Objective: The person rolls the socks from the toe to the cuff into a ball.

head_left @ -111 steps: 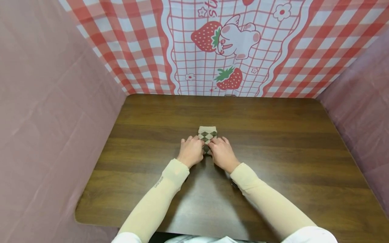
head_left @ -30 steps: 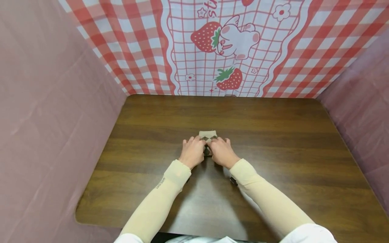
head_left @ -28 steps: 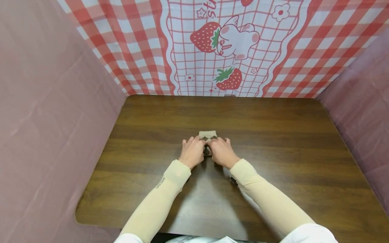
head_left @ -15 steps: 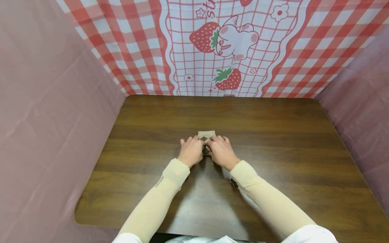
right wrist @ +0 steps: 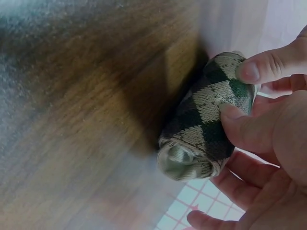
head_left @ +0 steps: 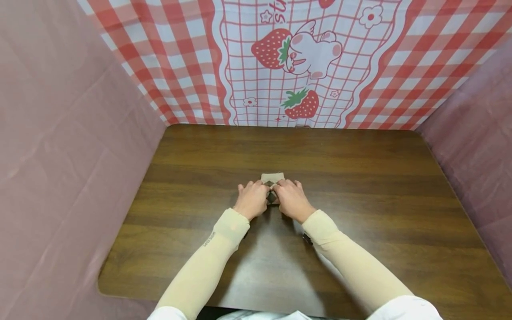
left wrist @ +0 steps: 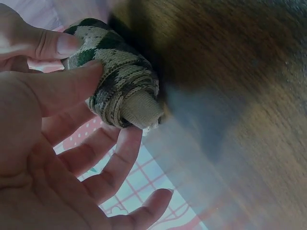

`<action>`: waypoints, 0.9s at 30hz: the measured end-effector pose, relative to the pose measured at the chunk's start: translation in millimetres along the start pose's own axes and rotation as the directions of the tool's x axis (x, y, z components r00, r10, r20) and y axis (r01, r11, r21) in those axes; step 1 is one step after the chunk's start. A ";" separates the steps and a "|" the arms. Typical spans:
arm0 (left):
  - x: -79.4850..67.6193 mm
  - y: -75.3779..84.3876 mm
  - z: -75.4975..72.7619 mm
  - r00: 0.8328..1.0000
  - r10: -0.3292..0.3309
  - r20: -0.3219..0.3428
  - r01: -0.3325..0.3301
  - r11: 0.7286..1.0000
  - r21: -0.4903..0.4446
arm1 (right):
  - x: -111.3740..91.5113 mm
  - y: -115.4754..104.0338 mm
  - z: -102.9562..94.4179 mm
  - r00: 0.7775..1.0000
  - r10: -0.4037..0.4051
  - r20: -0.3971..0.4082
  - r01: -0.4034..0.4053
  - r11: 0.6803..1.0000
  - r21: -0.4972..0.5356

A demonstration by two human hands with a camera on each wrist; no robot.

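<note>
A sock [head_left: 272, 178] with a beige cuff and dark green and beige diamonds is rolled at its near end, in the middle of the table. My left hand [head_left: 252, 200] grips the roll from the left, and my right hand [head_left: 294, 200] from the right. In the left wrist view, the left thumb presses on the rolled sock [left wrist: 117, 62], fingers beneath it; a beige fold sticks out at that end. The right wrist view shows the rolled sock [right wrist: 206, 110] with its spiral end facing the camera, both thumbs pressing its side. The flat cuff points away from me.
The brown wooden table [head_left: 360, 178] has rounded corners. Behind it hangs a red-and-white checked curtain [head_left: 180, 66] with strawberries. Pink cloth [head_left: 60, 155] hangs at the left, and more pink cloth [head_left: 472, 133] at the right.
Since the oldest frame, less of the diamond pattern shows beyond my fingers, and the cuff end lies slightly nearer my hands. Over the last second, both hands stay almost in place.
</note>
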State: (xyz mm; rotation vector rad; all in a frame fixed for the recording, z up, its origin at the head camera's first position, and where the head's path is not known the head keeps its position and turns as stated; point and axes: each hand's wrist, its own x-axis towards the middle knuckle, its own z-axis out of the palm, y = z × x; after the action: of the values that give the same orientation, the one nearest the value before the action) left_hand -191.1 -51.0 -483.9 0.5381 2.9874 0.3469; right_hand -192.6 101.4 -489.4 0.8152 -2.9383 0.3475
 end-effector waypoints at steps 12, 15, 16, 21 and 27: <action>-3.9 -2.3 -2.7 0.997 0.037 -0.068 -0.041 0.998 -0.055 | 7.0 -4.3 -10.4 0.985 0.062 0.162 -0.058 0.998 -0.032; -4.7 -1.4 -2.7 0.997 0.044 -0.071 -0.048 0.997 -0.055 | 6.9 -4.8 -12.4 0.983 0.063 0.175 -0.059 0.998 -0.026; -5.0 -1.2 -2.5 0.997 0.045 -0.070 -0.049 0.997 -0.053 | 6.7 -4.9 -12.7 0.982 0.062 0.178 -0.059 0.998 -0.023; -5.1 -0.7 0.4 0.996 0.057 -0.074 -0.060 0.997 -0.037 | 6.4 -5.0 -12.4 0.980 0.071 0.185 -0.069 0.997 -0.022; -4.4 0.1 1.6 0.995 0.062 -0.073 -0.064 0.998 -0.026 | 6.0 -6.0 -14.4 0.971 0.095 0.217 -0.100 0.995 0.010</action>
State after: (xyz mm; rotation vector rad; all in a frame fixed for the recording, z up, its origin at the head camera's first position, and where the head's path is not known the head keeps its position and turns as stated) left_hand -186.7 -52.1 -485.3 0.6310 3.0349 0.4214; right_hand -194.5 96.7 -473.4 0.7578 -3.1910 0.3147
